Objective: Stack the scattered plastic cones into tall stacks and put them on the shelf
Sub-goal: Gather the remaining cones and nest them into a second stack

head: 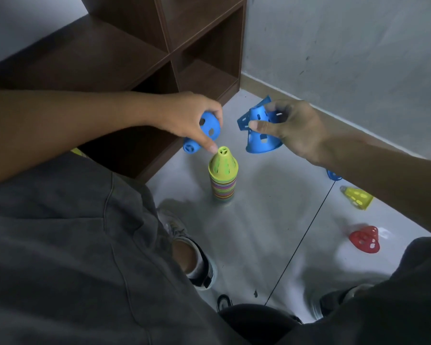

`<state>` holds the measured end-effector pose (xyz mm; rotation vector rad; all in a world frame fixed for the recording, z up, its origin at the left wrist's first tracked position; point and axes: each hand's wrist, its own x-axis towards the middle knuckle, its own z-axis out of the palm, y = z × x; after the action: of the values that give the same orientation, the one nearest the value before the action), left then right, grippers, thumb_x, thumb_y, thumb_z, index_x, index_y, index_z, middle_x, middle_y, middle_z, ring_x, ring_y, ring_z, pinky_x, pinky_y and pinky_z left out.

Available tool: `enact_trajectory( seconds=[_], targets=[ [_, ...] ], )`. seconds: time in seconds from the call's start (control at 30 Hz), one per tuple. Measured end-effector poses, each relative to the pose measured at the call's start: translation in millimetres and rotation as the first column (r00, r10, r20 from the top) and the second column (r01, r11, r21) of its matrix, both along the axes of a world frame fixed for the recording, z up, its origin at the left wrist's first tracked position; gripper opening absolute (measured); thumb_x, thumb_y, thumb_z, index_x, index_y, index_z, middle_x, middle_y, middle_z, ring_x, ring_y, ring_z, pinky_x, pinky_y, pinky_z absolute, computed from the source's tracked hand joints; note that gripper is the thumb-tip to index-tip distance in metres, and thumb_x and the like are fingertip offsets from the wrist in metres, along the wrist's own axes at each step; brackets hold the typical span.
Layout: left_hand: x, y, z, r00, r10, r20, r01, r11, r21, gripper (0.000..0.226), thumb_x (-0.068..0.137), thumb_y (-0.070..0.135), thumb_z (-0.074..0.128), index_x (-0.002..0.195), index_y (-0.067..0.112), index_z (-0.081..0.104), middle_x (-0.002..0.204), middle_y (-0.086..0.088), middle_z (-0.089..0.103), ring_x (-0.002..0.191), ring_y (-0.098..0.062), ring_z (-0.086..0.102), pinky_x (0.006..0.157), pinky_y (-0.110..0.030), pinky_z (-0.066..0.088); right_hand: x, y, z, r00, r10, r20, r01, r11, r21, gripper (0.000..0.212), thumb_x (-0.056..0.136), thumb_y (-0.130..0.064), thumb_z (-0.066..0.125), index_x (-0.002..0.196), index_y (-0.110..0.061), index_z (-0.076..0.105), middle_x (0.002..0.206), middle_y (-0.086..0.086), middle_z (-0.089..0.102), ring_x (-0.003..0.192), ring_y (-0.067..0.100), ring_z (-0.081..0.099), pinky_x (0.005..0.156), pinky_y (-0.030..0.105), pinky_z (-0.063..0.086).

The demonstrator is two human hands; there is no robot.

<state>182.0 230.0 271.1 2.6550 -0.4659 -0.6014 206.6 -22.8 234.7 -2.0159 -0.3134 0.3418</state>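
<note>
With each hand gripping blue cones, left hand [192, 118] and right hand [294, 128] hover over the floor stack [223, 180], which a careless nudge could topple.

Dark wood shelf unit [169, 53] w/ grey wall [346, 46], glossy tiled floor [259, 220].

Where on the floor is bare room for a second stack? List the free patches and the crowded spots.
Free: the grey floor between the multicoloured cone stack, the tile seam and the shoe. Also past the seam, between the yellow cone and the red cone. Crowded: around the stack top, where the left hand and right hand hold blue cones.
</note>
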Motion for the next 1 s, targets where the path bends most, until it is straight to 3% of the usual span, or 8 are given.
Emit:
enact_trajectory(
  seconds=[0.1, 0.27, 0.37, 0.47, 0.57, 0.7, 0.87, 1.0],
  targets=[
    [3.1, 1.6, 8.1, 0.997, 0.070, 0.009, -0.070, 0.997, -0.013, 0.057, 0.062, 0.058, 0.085, 0.095, 0.023, 0.054, 0.081, 0.005, 0.059, 0.066, -0.012, 0.058, 0.059, -0.024, 0.048, -0.6, 10.0, -1.2, 0.999, -0.048, 0.000, 0.048, 0.995, 0.093, 0.037, 0.081, -0.030, 0.082, 0.111, -0.012, 0.071, 0.107, 0.010, 0.072, 0.095, 0.031, 0.070, 0.088, 0.037, 0.059],
    [13.3, 11.4, 15.2, 0.990, 0.120, 0.075, -0.123, 0.992, 0.032, 0.039, 0.075, 0.025, 0.086, 0.089, 0.020, 0.050, 0.081, 0.002, 0.057, 0.068, -0.015, 0.057, 0.060, -0.030, 0.046, -2.2, 31.8, -6.4, 0.999, -0.050, -0.013, 0.051, 0.983, 0.175, 0.041, 0.077, -0.024, 0.087, 0.110, -0.010, 0.066, 0.109, 0.013, 0.071, 0.088, 0.026, 0.071, 0.082, 0.031, 0.060],
    [15.6, 18.8, 18.0, 0.985, 0.130, 0.110, -0.140, 0.987, 0.083, 0.036, 0.078, 0.015, 0.080, 0.093, 0.018, 0.048, 0.095, -0.006, 0.056, 0.073, -0.019, 0.056, 0.059, -0.029, 0.045, -7.5, 43.0, -18.9, 0.999, 0.023, 0.039, -0.026, 0.997, 0.075, 0.045, 0.074, -0.028, 0.088, 0.110, -0.013, 0.064, 0.105, 0.006, 0.067, 0.086, 0.012, 0.061, 0.085, 0.030, 0.055],
    [16.3, 25.1, 19.5, 0.984, 0.139, 0.114, -0.151, 0.984, 0.098, 0.041, 0.081, 0.013, 0.078, 0.105, 0.016, 0.045, 0.113, -0.008, 0.045, 0.079, -0.015, 0.054, 0.060, -0.025, 0.043, -14.6, 50.4, -34.8, 0.978, 0.164, 0.129, -0.156, 0.985, -0.073, 0.049, 0.070, -0.030, 0.090, 0.110, -0.017, 0.064, 0.111, 0.000, 0.061, 0.103, 0.016, 0.058, 0.096, 0.039, 0.052],
    [16.8, 23.7, 21.6, 0.991, 0.122, 0.046, -0.125, 0.991, 0.057, 0.061, 0.078, 0.016, 0.083, 0.119, 0.020, 0.039, 0.121, -0.005, 0.044, 0.094, -0.018, 0.056, 0.068, -0.026, 0.046, -18.4, 53.6, -45.8, 0.969, 0.212, 0.125, -0.198, 0.974, -0.112, 0.056, 0.070, -0.028, 0.091, 0.118, -0.017, 0.064, 0.119, -0.001, 0.058, 0.112, 0.016, 0.055, 0.101, 0.039, 0.048],
    [18.6, 14.8, 23.0, 0.989, 0.141, -0.037, -0.139, 0.988, 0.068, 0.077, 0.081, 0.019, 0.082, 0.136, 0.020, 0.028, 0.098, 0.003, 0.043, 0.080, -0.015, 0.055, 0.060, -0.021, 0.043, -15.8, 52.0, -49.3, 0.965, 0.209, 0.156, -0.184, 0.969, -0.164, 0.060, 0.074, -0.039, 0.087, 0.125, -0.018, 0.063, 0.123, -0.003, 0.058, 0.115, 0.014, 0.053, 0.100, 0.035, 0.049],
    [24.2, 3.7, 17.7, 0.994, 0.069, -0.091, -0.055, 0.989, 0.139, 0.081, 0.084, 0.015, 0.079, 0.141, 0.017, 0.021, 0.100, -0.009, 0.048, 0.076, -0.018, 0.056, 0.059, -0.023, 0.045, -7.3, 40.1, -48.5, 0.970, 0.148, 0.192, -0.107, 0.972, -0.210, 0.053, 0.080, -0.044, 0.080, 0.123, -0.016, 0.064, 0.121, 0.000, 0.060, 0.103, 0.011, 0.052, 0.086, 0.016, 0.037],
    [26.7, -10.7, 15.4, 0.990, 0.022, -0.139, 0.005, 0.980, 0.197, 0.081, 0.084, 0.022, 0.080, 0.141, 0.014, 0.023, 0.097, -0.011, 0.053, 0.070, -0.015, 0.056, 0.057, -0.024, 0.051, -2.5, 26.2, -52.0, 0.974, 0.098, 0.202, -0.043, 0.964, -0.261, 0.042, 0.087, -0.035, 0.076, 0.122, -0.014, 0.064, 0.121, 0.003, 0.061, 0.098, 0.014, 0.053, 0.082, 0.016, 0.035]
  ],
)
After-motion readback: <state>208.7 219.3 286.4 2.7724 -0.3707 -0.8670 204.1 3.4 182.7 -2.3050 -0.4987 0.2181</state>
